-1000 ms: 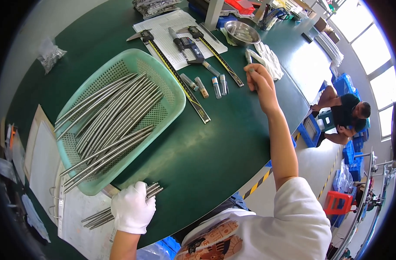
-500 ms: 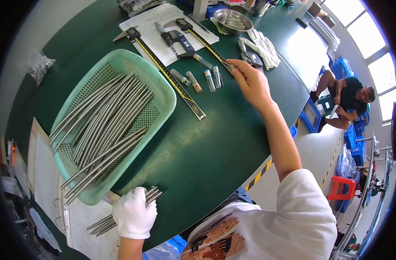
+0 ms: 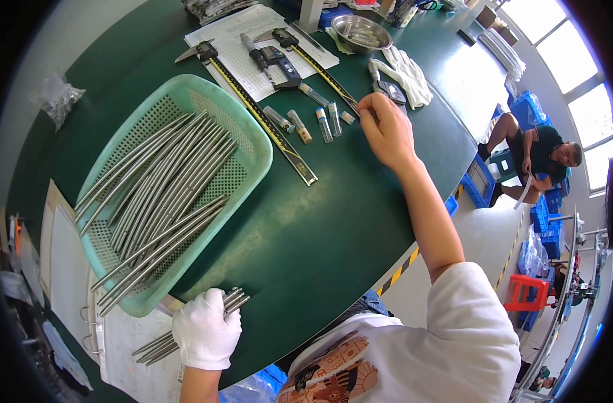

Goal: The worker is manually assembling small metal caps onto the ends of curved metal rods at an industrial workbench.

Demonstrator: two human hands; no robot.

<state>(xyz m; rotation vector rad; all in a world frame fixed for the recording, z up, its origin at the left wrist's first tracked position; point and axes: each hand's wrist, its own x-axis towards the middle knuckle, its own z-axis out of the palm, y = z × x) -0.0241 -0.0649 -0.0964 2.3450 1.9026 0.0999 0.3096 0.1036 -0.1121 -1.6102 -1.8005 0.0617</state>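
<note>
My left hand (image 3: 207, 329), in a white glove, is closed around a small bundle of thin metal rods (image 3: 237, 301). The rods stick out on both sides of the fist, above papers near the table's front. My bare right hand (image 3: 389, 131) has its fingers bent by the end of a digital caliper (image 3: 326, 77); what the fingertips hold, if anything, is hidden. Just left of those fingers is a small clear vial (image 3: 347, 117). Several more clear vials (image 3: 324, 125) lie nearby. A second caliper (image 3: 258, 111) lies slantwise beside the green basket.
Many metal rods (image 3: 172, 181) lie in the light green basket (image 3: 263, 144) at left. A digital micrometer (image 3: 279, 67) rests on printed sheets (image 3: 216, 32). Beyond my right hand are another gauge (image 3: 391, 90), white gloves (image 3: 408, 74) and a metal bowl (image 3: 361, 32). A person (image 3: 551, 151) sits at right.
My right hand has drawn slightly toward me and curled more; a small vial now shows left of its fingers. My left hand keeps its rods, almost unmoved. The seated person's hands have shifted.
</note>
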